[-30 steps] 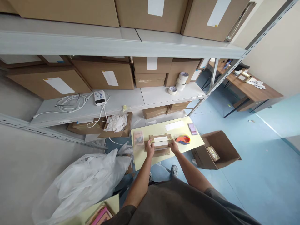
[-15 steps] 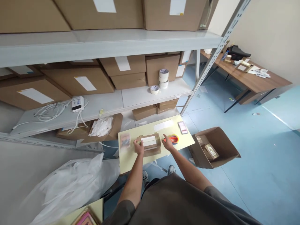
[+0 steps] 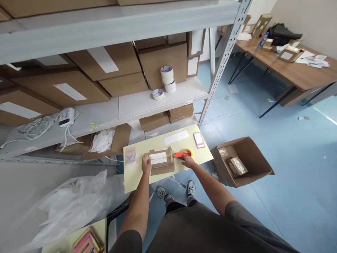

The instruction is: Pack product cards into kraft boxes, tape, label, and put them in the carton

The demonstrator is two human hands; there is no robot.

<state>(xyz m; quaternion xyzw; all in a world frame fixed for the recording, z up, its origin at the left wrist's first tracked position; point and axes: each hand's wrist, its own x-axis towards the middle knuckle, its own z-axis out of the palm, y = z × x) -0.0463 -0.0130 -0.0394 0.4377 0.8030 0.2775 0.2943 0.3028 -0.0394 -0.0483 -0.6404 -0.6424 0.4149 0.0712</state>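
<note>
A small cardboard box [image 3: 163,168] with white strips of paper or label on its top lies on the pale yellow board [image 3: 137,182]. My left hand [image 3: 146,165] grips its left end, with the thumb on top and the fingers along the side. At the box's right end sits an orange-red tape dispenser [image 3: 181,154] with a yellow ring. My right hand [image 3: 188,161] is closed on the dispenser's near side; its fingertips are partly hidden.
A phone [image 3: 199,140] and a white strip [image 3: 176,137] lie on the board. On the floor to the right stands an open carton [image 3: 249,154] with a smaller box inside. Shelving [image 3: 158,109] ahead holds cartons and tape rolls [image 3: 167,78]. Plastic sheeting [image 3: 79,207] hangs at left.
The view has shifted, so the board appears further left. My right hand has moved rightward relative to the board, onto the tape dispenser. My left hand stays at the box's left end.
</note>
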